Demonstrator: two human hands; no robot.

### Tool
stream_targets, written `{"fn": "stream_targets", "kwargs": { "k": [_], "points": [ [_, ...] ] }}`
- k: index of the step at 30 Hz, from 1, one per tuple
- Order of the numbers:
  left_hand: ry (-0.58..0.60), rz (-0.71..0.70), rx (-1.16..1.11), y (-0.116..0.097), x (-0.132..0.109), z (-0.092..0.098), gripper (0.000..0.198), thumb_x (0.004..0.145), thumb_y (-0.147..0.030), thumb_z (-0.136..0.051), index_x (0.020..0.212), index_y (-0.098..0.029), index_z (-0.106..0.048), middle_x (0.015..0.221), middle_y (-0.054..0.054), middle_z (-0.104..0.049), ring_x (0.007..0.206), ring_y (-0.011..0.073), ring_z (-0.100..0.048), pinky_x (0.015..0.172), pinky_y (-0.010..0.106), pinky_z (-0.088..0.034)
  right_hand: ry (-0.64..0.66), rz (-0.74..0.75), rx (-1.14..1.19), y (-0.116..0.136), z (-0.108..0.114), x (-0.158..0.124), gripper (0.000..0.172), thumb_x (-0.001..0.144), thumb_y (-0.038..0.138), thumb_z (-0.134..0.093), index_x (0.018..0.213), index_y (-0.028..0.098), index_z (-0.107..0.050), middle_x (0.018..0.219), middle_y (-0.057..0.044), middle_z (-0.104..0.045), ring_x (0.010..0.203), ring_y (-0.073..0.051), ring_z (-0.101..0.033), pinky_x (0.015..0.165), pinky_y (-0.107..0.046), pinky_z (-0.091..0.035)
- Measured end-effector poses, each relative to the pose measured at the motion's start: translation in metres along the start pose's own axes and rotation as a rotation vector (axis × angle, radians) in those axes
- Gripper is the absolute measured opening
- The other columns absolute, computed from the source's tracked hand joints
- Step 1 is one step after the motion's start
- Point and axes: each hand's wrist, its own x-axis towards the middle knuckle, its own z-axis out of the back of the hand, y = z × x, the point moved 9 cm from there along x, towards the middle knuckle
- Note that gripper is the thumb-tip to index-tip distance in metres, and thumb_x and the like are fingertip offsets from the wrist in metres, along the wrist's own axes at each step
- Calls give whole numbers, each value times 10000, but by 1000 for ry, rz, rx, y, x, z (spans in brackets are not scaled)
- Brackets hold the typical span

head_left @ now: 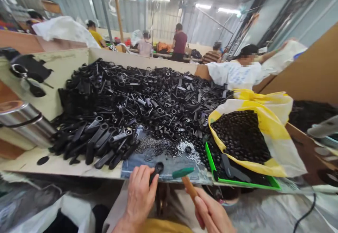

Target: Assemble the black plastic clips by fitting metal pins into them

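The left hand [141, 194] curls its fingers [139, 176] around a black plastic part [156, 171] at six o'clock; the right hand [211, 210] wraps a green-headed hammer [183, 172]. A heap of black parts [126, 99] sits at twelve o'clock.

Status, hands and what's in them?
Left hand gripping black part. Right hand holding green-headed hammer beside it. Denim pad beneath, heaped black parts beyond.
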Motion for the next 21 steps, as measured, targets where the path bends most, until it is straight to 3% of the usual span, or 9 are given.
{"fn": "stream_targets", "kwargs": {
  "k": [2,6,10,14,17,19,21],
  "points": [
    [4,27,-5,0,-4,0,130,1043,-250,-523,995,-198,-632,911,58,-681,856,262,-596,798,400,-451,19,45,-8,5,-22,13,530,1120,524,-287,1257,211,-692,733,-24,-716,637,-174,-695,653,-221,-588],
    [28,95,-10,2,-6,-2,115,1030,-232,-531,1003,-201,-638,922,54,-683,868,262,-596,800,404,-447,-111,217,-122,18,-33,23,449,1126,459,-303,1248,242,-676,946,-64,-778,802,-196,-761,726,-232,-612],
    [48,154,-13,3,-8,-1,83,996,-177,-554,998,-213,-629,921,45,-682,875,260,-602,805,400,-459,-62,349,-300,21,-46,25,371,1123,357,-324,1298,242,-630,949,-60,-796,798,-202,-787,693,-231,-624],
    [19,243,-105,11,-28,12,57,984,-221,-560,985,-224,-617,972,63,-687,932,258,-633,838,390,-500,-84,405,-509,22,-47,25,385,1120,347,-320,1299,200,-628,943,-101,-801,760,-230,-792,664,-275,-641],
    [43,519,-284,37,-51,17,154,963,-382,-587,908,-241,-616,846,35,-675,818,238,-649,765,360,-518,-37,372,-537,19,-46,28,394,1126,363,-302,1302,216,-622,910,-87,-797,753,-224,-794,643,-260,-634],
    [144,795,-464,54,-68,7,304,939,-537,-590,890,-240,-630,802,24,-688,756,224,-658,719,343,-526,42,366,-502,19,-46,30,364,1123,362,-326,1323,233,-602,899,-67,-795,754,-212,-796,633,-238,-628],
    [259,1042,-727,57,-79,-12,478,884,-692,-588,908,-219,-652,842,45,-730,786,228,-690,694,327,-541,96,360,-473,17,-44,33,334,1117,350,-353,1333,244,-584,920,-60,-798,763,-209,-797,645,-239,-632]
  ]
}}
